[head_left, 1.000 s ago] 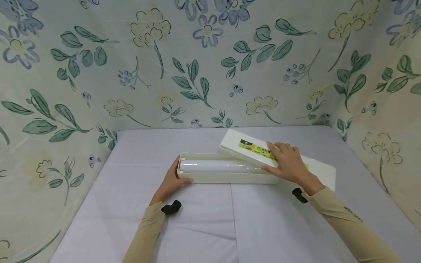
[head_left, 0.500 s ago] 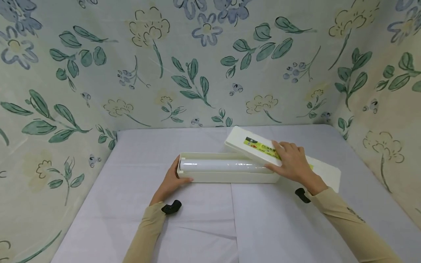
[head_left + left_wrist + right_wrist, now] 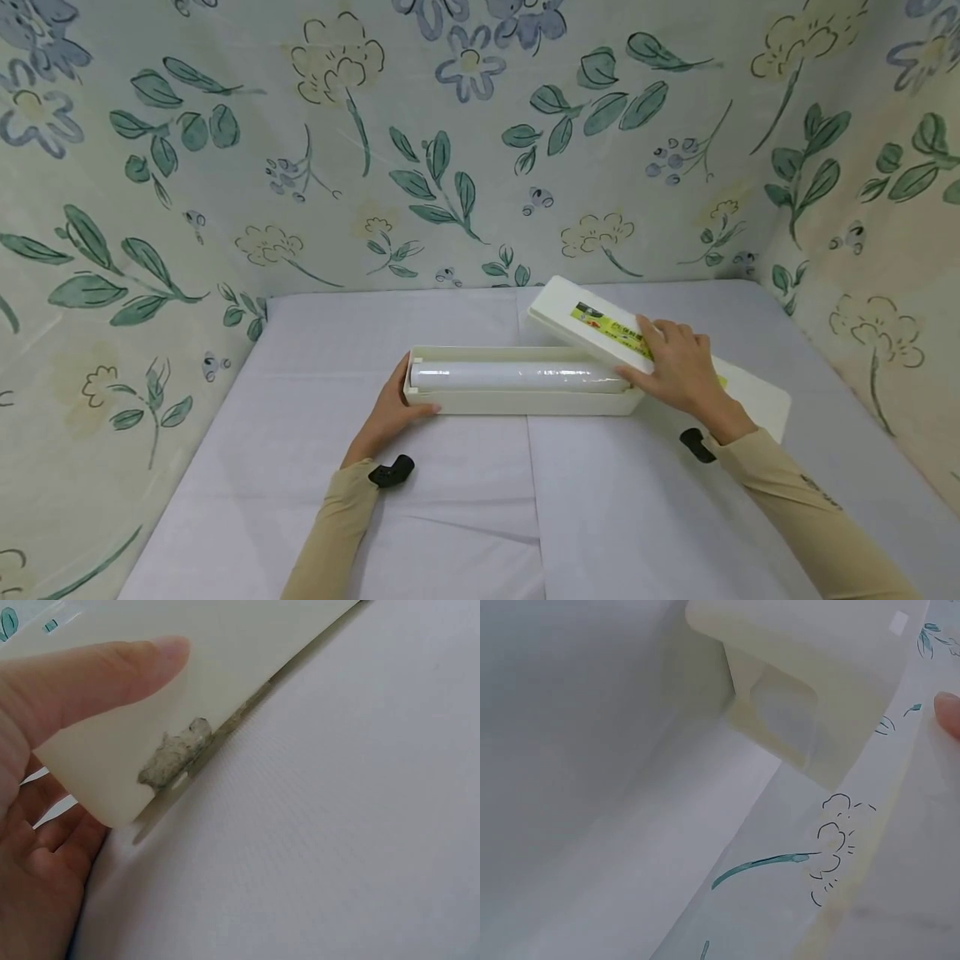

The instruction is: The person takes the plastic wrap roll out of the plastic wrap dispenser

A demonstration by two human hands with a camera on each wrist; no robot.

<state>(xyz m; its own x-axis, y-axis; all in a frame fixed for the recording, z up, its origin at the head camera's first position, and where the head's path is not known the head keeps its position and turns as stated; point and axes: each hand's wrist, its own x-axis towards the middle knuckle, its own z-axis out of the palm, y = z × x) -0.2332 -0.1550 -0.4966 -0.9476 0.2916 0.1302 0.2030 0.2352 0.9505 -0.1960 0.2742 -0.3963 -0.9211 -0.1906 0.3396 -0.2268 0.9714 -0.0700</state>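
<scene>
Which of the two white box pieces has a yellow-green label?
The lid in the right hand: its top bears the label. The box in the left hand shows none.

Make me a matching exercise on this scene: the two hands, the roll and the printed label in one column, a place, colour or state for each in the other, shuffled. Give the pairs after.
Column one
1. Left hand
2. Right hand
3. Roll
4. Printed label

Column two
A. Lies inside the open box
B. Mostly yellow-green
C. Holds the lid
D. Grips the left end of the box

Right pairs: 1-D, 2-C, 3-A, 4-B
</scene>
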